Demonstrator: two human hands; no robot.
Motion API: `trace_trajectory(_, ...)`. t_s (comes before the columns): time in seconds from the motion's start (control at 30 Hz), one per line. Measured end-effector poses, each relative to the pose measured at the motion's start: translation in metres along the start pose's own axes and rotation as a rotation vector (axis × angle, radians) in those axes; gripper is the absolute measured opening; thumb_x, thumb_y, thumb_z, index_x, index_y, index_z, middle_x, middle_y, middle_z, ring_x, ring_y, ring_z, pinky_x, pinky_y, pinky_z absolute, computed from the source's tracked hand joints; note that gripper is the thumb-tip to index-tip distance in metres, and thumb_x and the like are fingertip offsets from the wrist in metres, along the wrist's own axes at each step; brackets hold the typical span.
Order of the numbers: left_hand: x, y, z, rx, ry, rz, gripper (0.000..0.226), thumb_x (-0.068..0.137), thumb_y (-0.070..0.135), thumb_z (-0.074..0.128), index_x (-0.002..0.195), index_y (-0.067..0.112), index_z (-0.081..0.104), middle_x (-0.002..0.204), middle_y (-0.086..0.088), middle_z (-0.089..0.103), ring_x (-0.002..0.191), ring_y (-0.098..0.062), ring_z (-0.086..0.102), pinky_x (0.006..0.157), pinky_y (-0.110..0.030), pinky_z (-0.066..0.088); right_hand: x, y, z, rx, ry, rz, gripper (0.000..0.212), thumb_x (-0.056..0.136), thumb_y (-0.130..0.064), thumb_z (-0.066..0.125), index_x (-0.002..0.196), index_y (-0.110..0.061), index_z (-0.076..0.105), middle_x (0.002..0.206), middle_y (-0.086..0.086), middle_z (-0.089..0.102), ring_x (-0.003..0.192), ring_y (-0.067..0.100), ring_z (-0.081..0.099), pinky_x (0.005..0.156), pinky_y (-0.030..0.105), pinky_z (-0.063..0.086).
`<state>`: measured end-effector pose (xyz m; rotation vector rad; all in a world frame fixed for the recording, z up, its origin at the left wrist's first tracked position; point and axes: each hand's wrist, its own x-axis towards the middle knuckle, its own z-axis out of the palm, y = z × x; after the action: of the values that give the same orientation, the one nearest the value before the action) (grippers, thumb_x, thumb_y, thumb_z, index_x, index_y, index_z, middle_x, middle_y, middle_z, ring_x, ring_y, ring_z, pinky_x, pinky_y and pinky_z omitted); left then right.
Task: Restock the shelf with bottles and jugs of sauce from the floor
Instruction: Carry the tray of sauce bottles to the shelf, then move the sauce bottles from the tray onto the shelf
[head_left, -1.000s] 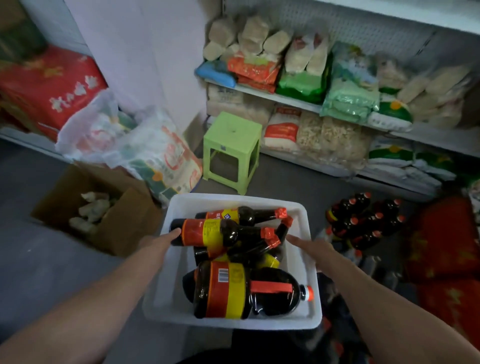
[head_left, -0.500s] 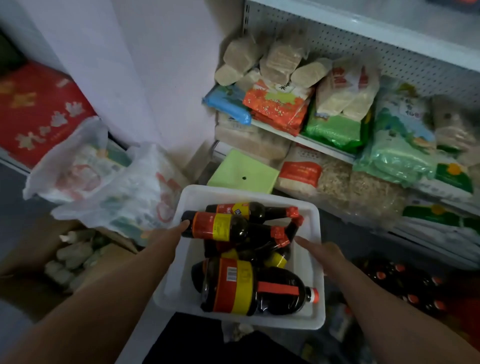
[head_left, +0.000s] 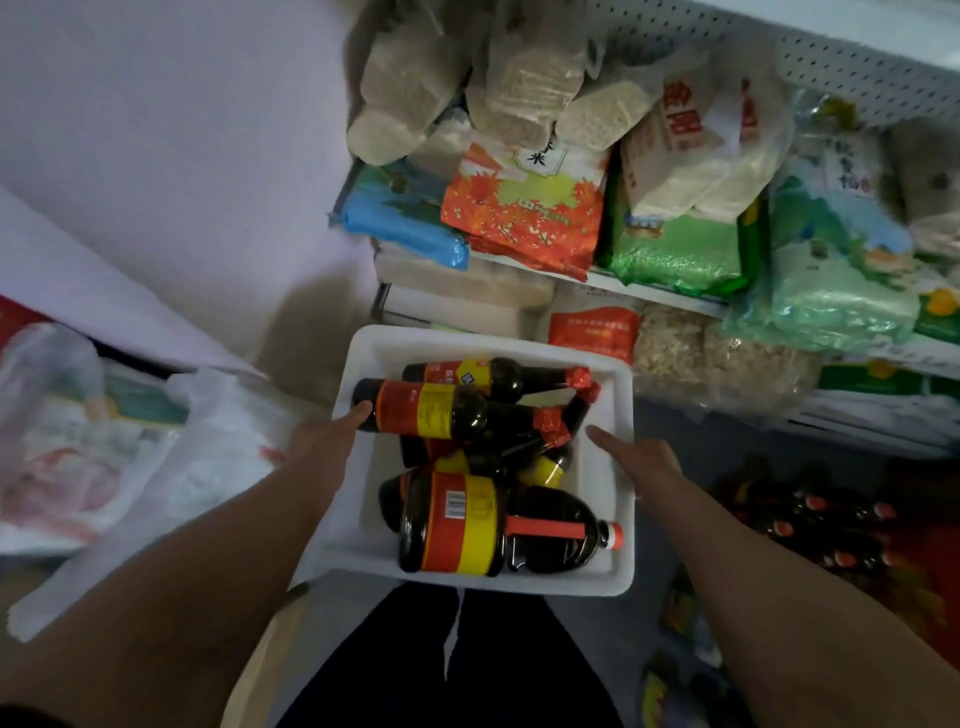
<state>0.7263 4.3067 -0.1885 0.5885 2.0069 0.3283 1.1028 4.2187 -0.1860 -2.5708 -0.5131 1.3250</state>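
I hold a white plastic bin (head_left: 488, 339) in front of me, lifted above the floor. My left hand (head_left: 327, 441) grips its left wall with the thumb inside, touching a bottle's base. My right hand (head_left: 639, 460) grips the right wall the same way. Inside lie several dark sauce bottles (head_left: 426, 410) with red and yellow labels and red caps. A large dark jug (head_left: 467, 525) with a red handle lies on its side at the near end. More dark bottles (head_left: 810, 514) stand on the floor at the right.
The white shelf (head_left: 649, 288) ahead is packed with bags of rice and grain (head_left: 524, 208) on two levels. Filled plastic bags (head_left: 104, 441) lie at the left beside a white wall. My dark-clothed legs show below the bin.
The bin has risen and come closer to the shelf with both hands still on its sides. The green stool and the cardboard box have dropped out of view.
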Motion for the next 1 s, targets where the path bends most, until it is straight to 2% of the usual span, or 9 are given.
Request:
trace_trajectory(0.03,0.010,0.007,0.001,0.015,0.020,-0.005,0.088,0.049,0.088,0.069,0.086,0.009,0.063,0.085,-0.008,0.065,0.096,-0.030,0.064,0.106,-0.045,0.044,0.007,-0.009,0.002,-0.007,0.003,0.007,0.126,0.043,-0.085,0.076,0.134,0.000,0.059,0.120,0.014,0.067,0.105,0.032,0.067,0.090,0.045,0.059)
trace_trajectory(0.17,0.036,0.046,0.015,-0.010,-0.030,-0.025,0.061,0.079,0.060,0.074,0.097,0.004,0.057,0.090,-0.011,0.057,0.085,-0.025,0.056,0.073,-0.034,0.044,0.037,-0.037,0.008,-0.026,0.014,0.028,0.121,0.046,-0.086,0.075,0.131,-0.001,0.060,0.116,0.013,0.067,0.102,0.031,0.067,0.089,0.045,0.059)
trace_trajectory(0.27,0.062,0.066,0.024,-0.007,-0.011,0.021,0.065,0.078,0.060,0.074,0.104,0.002,0.058,0.092,-0.011,0.057,0.083,-0.025,0.056,0.071,-0.034,0.044,0.057,-0.057,0.010,-0.049,0.019,0.015,0.102,0.063,-0.077,0.077,0.128,0.000,0.061,0.114,0.012,0.067,0.103,0.030,0.067,0.090,0.044,0.058)
trace_trajectory(0.4,0.086,0.081,0.037,0.094,-0.029,0.046,0.044,0.089,0.061,0.061,0.075,0.022,0.048,0.076,0.002,0.047,0.065,-0.012,0.044,0.074,-0.033,0.041,0.083,-0.073,0.014,-0.064,0.021,0.009,0.093,0.068,-0.073,0.077,0.126,-0.002,0.062,0.108,0.009,0.067,0.101,0.029,0.066,0.088,0.041,0.058)
trace_trajectory(0.53,0.119,0.095,0.057,0.077,-0.008,0.020,0.046,0.083,0.066,0.065,0.072,0.025,0.047,0.081,0.001,0.052,0.075,-0.019,0.053,0.088,-0.040,0.047,0.111,-0.091,0.017,-0.088,0.010,-0.037,0.080,0.076,-0.070,0.073,0.121,-0.005,0.063,0.108,0.009,0.068,0.103,0.030,0.066,0.091,0.044,0.056)
trace_trajectory(0.6,0.134,0.097,0.068,0.086,0.013,0.014,0.046,0.082,0.065,0.066,0.071,0.024,0.048,0.078,0.001,0.052,0.066,-0.015,0.049,0.090,-0.042,0.049,0.126,-0.095,0.020,-0.052,0.000,-0.028,0.083,0.069,-0.073,0.075,0.119,-0.008,0.065,0.107,0.008,0.070,0.102,0.029,0.068,0.093,0.047,0.056)
trace_trajectory(0.7,0.149,0.107,0.088,0.104,0.044,-0.002,0.052,0.080,0.065,0.069,0.069,0.018,0.049,0.077,-0.003,0.054,0.064,-0.017,0.049,0.078,-0.040,0.048,0.150,-0.094,0.023,-0.018,-0.019,0.013,0.095,0.055,-0.080,0.075,0.119,-0.011,0.067,0.105,0.006,0.072,0.100,0.029,0.069,0.093,0.047,0.057)
trace_trajectory(0.9,0.174,0.112,0.117,0.149,0.053,-0.018,0.064,0.074,0.065,0.075,0.082,0.003,0.062,0.078,-0.012,0.060,0.072,-0.027,0.057,0.068,-0.035,0.045,0.191,-0.090,0.033,-0.052,-0.007,0.046,0.079,0.074,-0.068,0.076,0.120,-0.006,0.064,0.107,0.010,0.069,0.103,0.032,0.066,0.092,0.045,0.055)
trace_trajectory(1.0,0.186,0.107,0.129,0.129,0.114,-0.085,0.070,0.077,0.062,0.075,0.100,-0.003,0.066,0.086,-0.015,0.064,0.073,-0.024,0.057,0.061,-0.030,0.042,0.201,-0.090,0.037,-0.048,0.002,0.064,0.071,0.077,-0.065,0.075,0.113,-0.004,0.063,0.090,0.005,0.064,0.088,0.028,0.062,0.077,0.037,0.050)
